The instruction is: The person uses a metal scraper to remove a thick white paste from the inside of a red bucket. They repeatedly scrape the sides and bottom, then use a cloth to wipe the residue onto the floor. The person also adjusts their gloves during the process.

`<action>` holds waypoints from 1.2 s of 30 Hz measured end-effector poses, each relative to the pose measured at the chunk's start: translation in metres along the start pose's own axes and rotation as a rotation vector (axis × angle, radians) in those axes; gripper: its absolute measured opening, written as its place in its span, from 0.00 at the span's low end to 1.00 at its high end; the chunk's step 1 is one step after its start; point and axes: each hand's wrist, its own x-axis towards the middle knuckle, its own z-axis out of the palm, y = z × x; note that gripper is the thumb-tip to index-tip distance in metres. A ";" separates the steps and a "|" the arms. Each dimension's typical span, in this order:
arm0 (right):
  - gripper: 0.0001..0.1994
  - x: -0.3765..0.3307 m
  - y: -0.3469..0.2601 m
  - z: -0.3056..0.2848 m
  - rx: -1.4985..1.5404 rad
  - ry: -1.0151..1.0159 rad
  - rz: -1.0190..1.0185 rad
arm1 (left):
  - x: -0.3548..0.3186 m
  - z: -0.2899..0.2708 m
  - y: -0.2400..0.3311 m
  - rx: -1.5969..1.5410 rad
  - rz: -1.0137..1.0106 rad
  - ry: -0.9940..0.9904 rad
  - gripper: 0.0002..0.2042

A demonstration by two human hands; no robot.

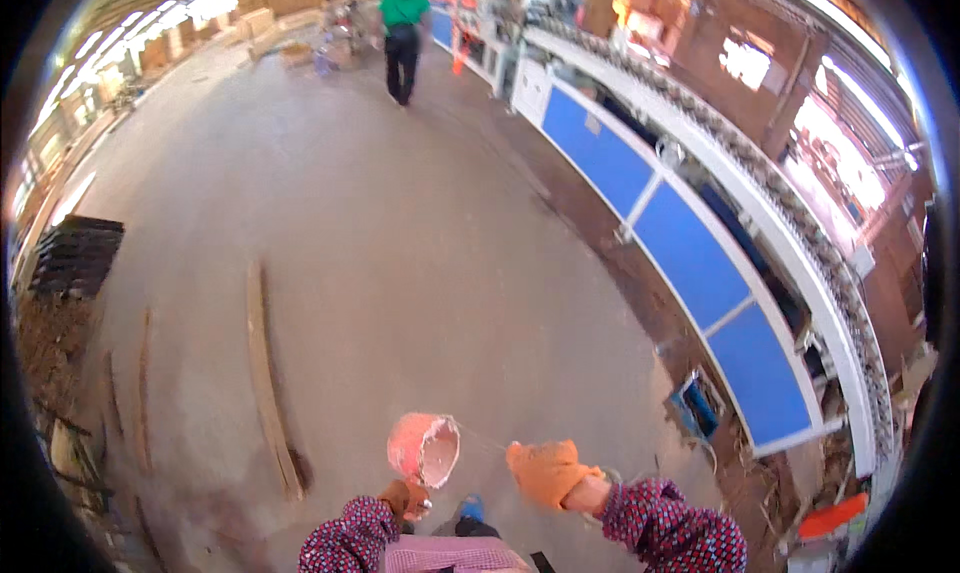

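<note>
- The concrete floor (420,223) takes up most of the view; nothing on it shows which part of the work is finished.
- A long conveyor machine (690,243) with blue side panels and a chain-like top curves along the right side, well apart from both hands; neither hand is working at it.
- A person in a green top (404,11) is upright near the far end of that machine, far from the bucket.
- A long wooden plank (262,363) lies on the floor to the left of the bucket, touched by neither hand.
- A stack of dark slabs (75,256) sits at the left edge, also out of the hands' reach.
- The small pink bucket (408,447) is in front of the body, between the hands and nearer the left. It seems to be off the floor, tipped so its pale-crusted mouth faces right. Handling looks under way and unfinished: the bucket is not set down, and how full it is cannot be told.
- The right hand (550,471), in an orange glove, is apart from the bucket, its fingers bunched together, apparently pinching the end of a thin line.
- The left hand (405,498), in brown, is just below the bucket; I cannot tell whether its fingers grip it.
- The thin line (482,438) runs from the bucket's rim toward the right fingertips; wire or string, it is too fine to say.
</note>
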 end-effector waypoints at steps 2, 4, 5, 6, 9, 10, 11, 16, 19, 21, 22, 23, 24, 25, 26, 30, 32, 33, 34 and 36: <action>0.07 0.034 0.002 0.019 0.062 -0.052 0.036 | 0.024 0.024 -0.038 -0.088 -0.052 -0.003 0.10; 0.08 0.067 0.004 0.060 0.039 -0.118 0.083 | 0.065 0.054 -0.078 -0.156 -0.017 -0.012 0.10; 0.08 0.087 0.003 0.085 -0.004 -0.126 0.108 | 0.085 0.073 -0.099 -0.191 -0.015 -0.005 0.10; 0.09 0.104 -0.004 0.112 -0.020 -0.146 0.105 | 0.092 0.097 -0.122 -0.220 -0.039 -0.003 0.10; 0.14 0.101 0.023 0.209 -0.091 -0.016 -0.080 | 0.138 0.141 -0.149 -0.300 -0.045 0.013 0.10; 0.15 0.094 0.016 0.238 -0.018 -0.090 -0.032 | 0.140 0.179 -0.158 -0.344 -0.091 -0.051 0.10; 0.16 0.100 0.017 0.241 -0.006 -0.147 0.039 | 0.149 0.210 -0.158 -0.382 -0.103 -0.095 0.10; 0.14 0.128 0.008 0.258 0.008 -0.425 0.208 | 0.145 0.308 -0.185 -0.593 -0.320 -0.218 0.11; 0.12 0.137 0.010 0.283 -0.061 -0.457 0.208 | 0.171 0.320 -0.200 -0.673 -0.437 -0.318 0.12; 0.12 0.156 0.009 0.298 -0.035 -0.499 0.196 | 0.184 0.312 -0.217 -0.733 -0.562 -0.436 0.12; 0.12 0.164 0.010 0.300 -0.011 -0.530 0.190 | 0.185 0.315 -0.218 -0.748 -0.583 -0.462 0.11; 0.12 0.174 0.009 0.302 0.016 -0.559 0.181 | 0.180 0.318 -0.221 -0.758 -0.584 -0.471 0.11; 0.12 0.184 0.012 0.296 0.029 -0.579 0.159 | 0.184 0.315 -0.221 -0.758 -0.561 -0.466 0.11; 0.12 0.196 0.014 0.294 0.057 -0.596 0.131 | 0.183 0.314 -0.224 -0.750 -0.548 -0.464 0.11; 0.11 0.207 0.013 0.291 0.086 -0.611 0.100 | 0.181 0.313 -0.225 -0.731 -0.530 -0.449 0.10; 0.09 0.225 0.005 0.279 0.037 -0.858 0.118 | 0.166 0.313 -0.205 -0.637 -0.392 -0.328 0.09; 0.09 0.197 0.010 0.332 0.102 -0.674 0.176 | 0.155 0.304 -0.199 -0.594 -0.303 -0.247 0.09; 0.09 0.185 0.007 0.346 0.173 -0.547 0.167 | 0.141 0.298 -0.204 -0.590 -0.260 -0.213 0.09; 0.09 0.176 0.005 0.345 0.203 -0.522 0.248 | 0.134 0.286 -0.208 -0.574 -0.200 -0.181 0.09; 0.10 0.162 -0.001 0.338 0.275 -0.485 0.383 | 0.123 0.260 -0.225 -0.503 0.192 -0.139 0.08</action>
